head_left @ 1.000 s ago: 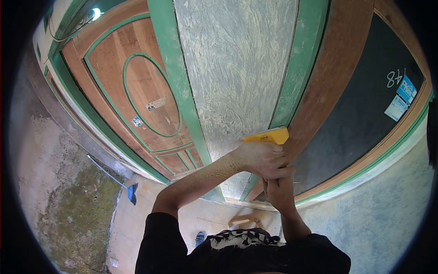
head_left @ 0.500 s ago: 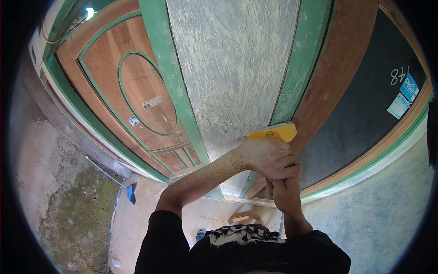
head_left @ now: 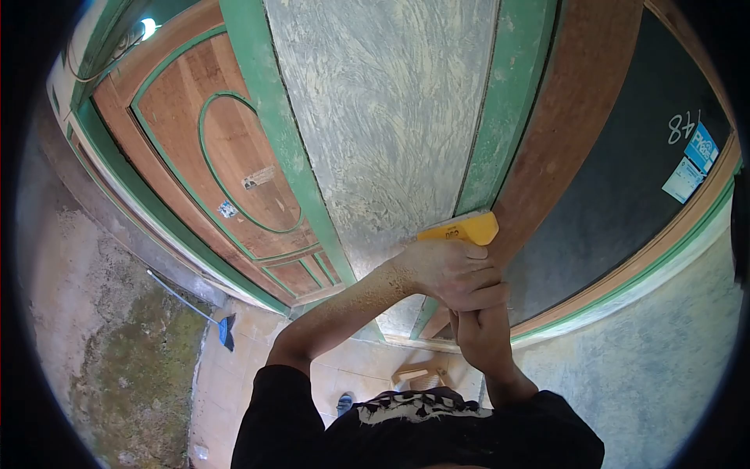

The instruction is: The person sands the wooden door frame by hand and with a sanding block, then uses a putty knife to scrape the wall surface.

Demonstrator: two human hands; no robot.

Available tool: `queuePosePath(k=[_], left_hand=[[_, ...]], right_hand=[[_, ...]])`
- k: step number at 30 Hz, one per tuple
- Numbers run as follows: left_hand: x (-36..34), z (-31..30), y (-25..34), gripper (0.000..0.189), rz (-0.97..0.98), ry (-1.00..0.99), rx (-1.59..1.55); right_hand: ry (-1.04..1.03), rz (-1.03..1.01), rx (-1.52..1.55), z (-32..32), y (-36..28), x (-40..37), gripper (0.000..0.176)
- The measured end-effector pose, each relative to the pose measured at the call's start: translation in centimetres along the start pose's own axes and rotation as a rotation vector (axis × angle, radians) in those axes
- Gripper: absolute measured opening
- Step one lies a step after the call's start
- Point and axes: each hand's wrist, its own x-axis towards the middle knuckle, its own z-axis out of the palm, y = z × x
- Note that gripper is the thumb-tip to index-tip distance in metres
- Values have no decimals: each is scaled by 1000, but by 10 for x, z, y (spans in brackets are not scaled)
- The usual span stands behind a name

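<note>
A yellow scraper point(head_left: 461, 229) with dark lettering lies with its long upper edge against the green frame strip point(head_left: 509, 109) and the border of the grey streaked panel point(head_left: 383, 117). My left hand point(head_left: 455, 277) is closed around the scraper's lower part, and pale dust coats that forearm. Directly beneath, my right hand point(head_left: 482, 336) is closed and touches the left one. Whatever its fingers hold is hidden from this angle. A brown wooden frame point(head_left: 558, 141) runs just right of the scraper.
Left stands a wooden door point(head_left: 183, 133) with green trim. A dark pane point(head_left: 617, 195) with stickers point(head_left: 683, 180) is on the right. Below left lies a blue broom point(head_left: 226, 332) on the floor. A wooden piece point(head_left: 418, 375) is near my body.
The scraper and both hands have shifted slightly left in view, and the panel and frame have shifted left too. Both hands keep the same closed posture.
</note>
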Motion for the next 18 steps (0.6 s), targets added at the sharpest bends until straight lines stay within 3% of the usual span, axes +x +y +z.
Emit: queuePosePath(k=[2, 3, 5, 9, 11, 12, 13, 15, 18], left_hand=[[0, 3, 4, 21, -19, -6, 41], [0, 6, 6, 22, -24, -13, 16], [-4, 6, 10, 22, -28, -30, -24], [-5, -10, -1, 27, -27, -109, 26], [-6, -6, 1, 26, -49, -123, 73], [-3, 0, 6, 26, -38, -103, 8], [-3, 3, 10, 27, -28, -83, -59], [-2, -1, 5, 22, -10, -143, -7], [-1, -5, 4, 21, 5, -240, 19]], right_hand=[[-84, 262, 237, -1, 2, -2, 14], [-88, 262, 237, -1, 6, -2, 14], [-8, -34, 45, 2, 13, -7, 12], [-149, 95, 153, 9, 9, 10, 11], [149, -309, 11, 14, 4, 17, 12], [147, -311, 16, 15, 8, 11, 12], [70, -50, 211, 16, 13, 0, 12], [-4, 206, 395, 15, 16, -4, 12], [-16, 306, 480, 18, 5, -2, 14]])
